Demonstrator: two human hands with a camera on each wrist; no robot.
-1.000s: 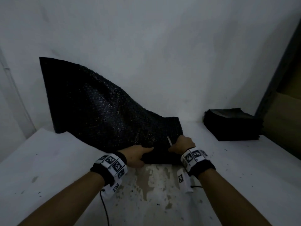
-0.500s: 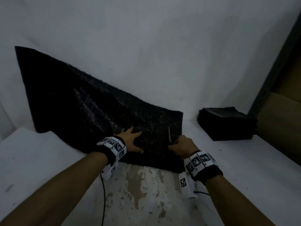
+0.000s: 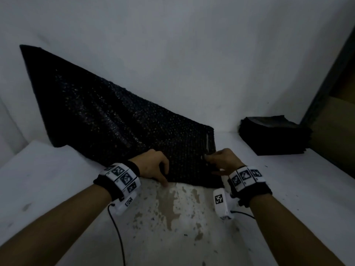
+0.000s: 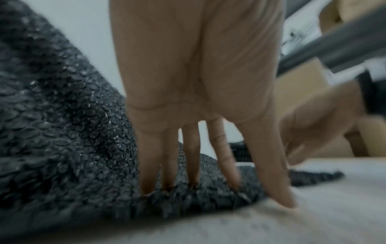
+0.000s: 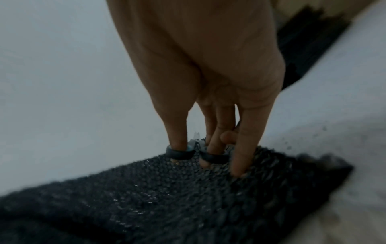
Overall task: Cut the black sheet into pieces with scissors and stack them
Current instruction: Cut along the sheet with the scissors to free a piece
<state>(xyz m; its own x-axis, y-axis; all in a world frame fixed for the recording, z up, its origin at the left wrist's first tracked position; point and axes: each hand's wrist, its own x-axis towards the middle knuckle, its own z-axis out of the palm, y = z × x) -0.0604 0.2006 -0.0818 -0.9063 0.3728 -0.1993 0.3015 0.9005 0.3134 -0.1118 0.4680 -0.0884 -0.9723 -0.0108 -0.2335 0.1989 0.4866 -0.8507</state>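
Observation:
A large black bubble-textured sheet [image 3: 119,121] leans against the white back wall, and its near end lies on the table. My left hand [image 3: 153,166] presses its straight fingers [image 4: 192,165] down on the sheet's near edge [image 4: 83,148], thumb on the table. My right hand [image 3: 222,160] holds scissors [image 3: 207,144], thumb and a finger through the dark handle loops [image 5: 179,154]. The blade points away over the sheet's right part [image 5: 167,189]. A stack of black cut pieces [image 3: 272,135] sits at the right.
The white table [image 3: 297,189] has worn, stained patches [image 3: 172,206] in front of me. A dark frame post and brown cardboard [image 3: 326,116] stand at the far right, behind the stack. A cable [image 3: 117,233] hangs from the left wrist unit.
My left hand slid toward me from flat on the sheet to its near edge. The right hand with the scissors moved slightly forward and right. The sheet shifted a little against the wall.

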